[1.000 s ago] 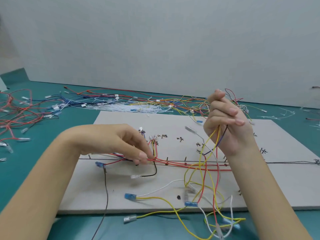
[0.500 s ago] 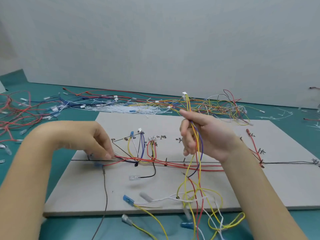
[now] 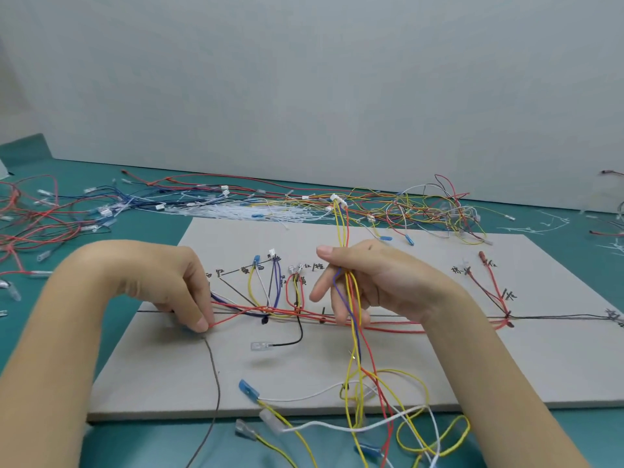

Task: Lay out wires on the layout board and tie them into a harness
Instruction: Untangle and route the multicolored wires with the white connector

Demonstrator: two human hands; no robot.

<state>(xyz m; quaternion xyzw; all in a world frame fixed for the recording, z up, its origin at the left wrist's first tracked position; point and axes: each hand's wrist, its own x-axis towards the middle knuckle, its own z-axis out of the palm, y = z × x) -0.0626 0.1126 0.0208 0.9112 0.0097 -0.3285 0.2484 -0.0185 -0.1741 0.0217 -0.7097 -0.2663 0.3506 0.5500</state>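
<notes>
A grey layout board [image 3: 422,369] with handwritten marks lies on the teal table. Red, yellow, blue and black wires run along its drawn line as a harness trunk [image 3: 290,312], with short branches rising to small connectors. My left hand [image 3: 169,282] presses the trunk's left end down, fingertips pinching the red wire. My right hand [image 3: 368,282] hovers above the board's middle and grips an upright bundle of yellow, red and purple wires [image 3: 353,336]. White connectors top that bundle, and its lower ends trail over the board's front edge.
Loose wires lie in heaps behind the board [image 3: 422,207] and at the far left [image 3: 37,224]. A pile of white cable ties [image 3: 236,212] sits past the board's back edge. Blue and clear terminals [image 3: 248,388] lie near the front edge. A grey wall stands behind.
My right hand has lowered slightly with the bundle, which now stands taller above it. My left hand slid left along the trunk a second ago and now stays at its end.
</notes>
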